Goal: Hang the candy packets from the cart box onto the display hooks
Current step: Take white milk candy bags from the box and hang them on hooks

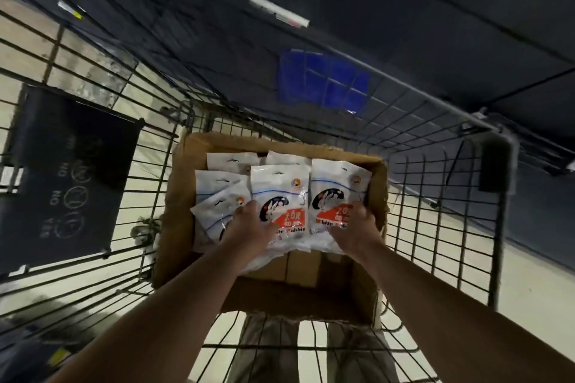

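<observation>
Reaching into the cardboard box (180, 202) in the cart (497, 227), the left hand (249, 227) and right hand (354, 227) each grip candy packets (280, 183); hanging seems not yet begun, and no display hooks are in view.

Packets (280, 183) in box (179, 211) in cart (498, 227)

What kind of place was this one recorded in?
Likely a supermarket aisle: a wire shopping cart carries a cardboard box of White Rabbit candy packets, and a dark sign hangs on its side.
</observation>
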